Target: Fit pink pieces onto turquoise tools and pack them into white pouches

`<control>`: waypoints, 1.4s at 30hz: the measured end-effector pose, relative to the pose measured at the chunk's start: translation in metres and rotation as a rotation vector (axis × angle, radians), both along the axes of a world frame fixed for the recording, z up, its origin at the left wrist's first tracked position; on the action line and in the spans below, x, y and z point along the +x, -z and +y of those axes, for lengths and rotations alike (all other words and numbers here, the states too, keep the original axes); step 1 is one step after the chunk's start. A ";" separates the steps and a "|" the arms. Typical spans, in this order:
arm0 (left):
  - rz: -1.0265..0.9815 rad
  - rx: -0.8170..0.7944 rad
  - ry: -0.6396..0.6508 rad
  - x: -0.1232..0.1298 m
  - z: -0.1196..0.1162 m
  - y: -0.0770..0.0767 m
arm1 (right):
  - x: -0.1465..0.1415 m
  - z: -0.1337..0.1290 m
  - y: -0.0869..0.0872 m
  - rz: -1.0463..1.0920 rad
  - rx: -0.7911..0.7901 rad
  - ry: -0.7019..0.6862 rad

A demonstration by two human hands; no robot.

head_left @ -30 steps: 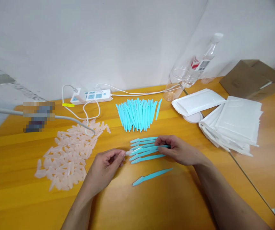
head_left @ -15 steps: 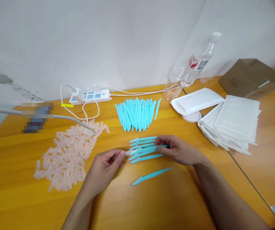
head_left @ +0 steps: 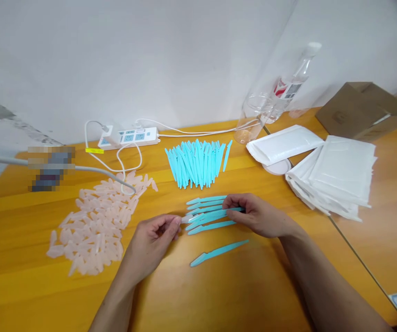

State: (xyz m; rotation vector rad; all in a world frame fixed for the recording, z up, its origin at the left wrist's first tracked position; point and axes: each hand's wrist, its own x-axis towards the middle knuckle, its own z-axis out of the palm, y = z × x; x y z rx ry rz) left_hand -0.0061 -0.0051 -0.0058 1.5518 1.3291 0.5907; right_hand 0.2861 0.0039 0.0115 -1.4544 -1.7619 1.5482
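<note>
My left hand [head_left: 159,240] pinches a translucent blade cap [head_left: 186,219] between thumb and forefinger. My right hand [head_left: 254,213] grips the handle of a turquoise eyebrow razor [head_left: 215,214]. The cap meets the razor's blade end; how far it covers the blade I cannot tell. Beneath and beside the held razor lie several more razors [head_left: 207,200] in a row, their handles partly hidden by my right hand. One single razor [head_left: 219,253] lies nearer me. Loose translucent caps [head_left: 94,230] are spread to the left, and a dense pile of turquoise razors [head_left: 196,163] sits behind my hands.
At the back left, a white power strip [head_left: 129,138] trails cables over the caps. Behind to the right stand a clear jar [head_left: 249,124] and a plastic bottle [head_left: 290,90]. White padded envelopes [head_left: 344,166] and an open cardboard box [head_left: 361,113] occupy the right side.
The view has shifted very slightly. Both hands keep nearly the same pose, with the cap still against the razor's blade end.
</note>
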 end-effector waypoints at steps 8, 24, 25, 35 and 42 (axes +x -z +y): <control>-0.015 -0.009 0.002 0.001 0.000 -0.001 | 0.001 -0.001 0.002 0.009 0.002 0.003; 0.206 0.439 0.431 0.013 -0.013 -0.002 | -0.004 -0.011 -0.009 -0.199 0.181 -0.269; 0.229 0.476 0.448 0.014 -0.014 -0.001 | -0.004 -0.012 -0.008 -0.225 0.184 -0.276; 0.356 0.599 0.478 0.022 -0.020 0.004 | 0.011 0.001 -0.002 -0.407 0.169 0.117; 0.296 0.625 0.315 0.011 -0.013 -0.006 | 0.015 0.008 0.011 -0.450 0.197 0.356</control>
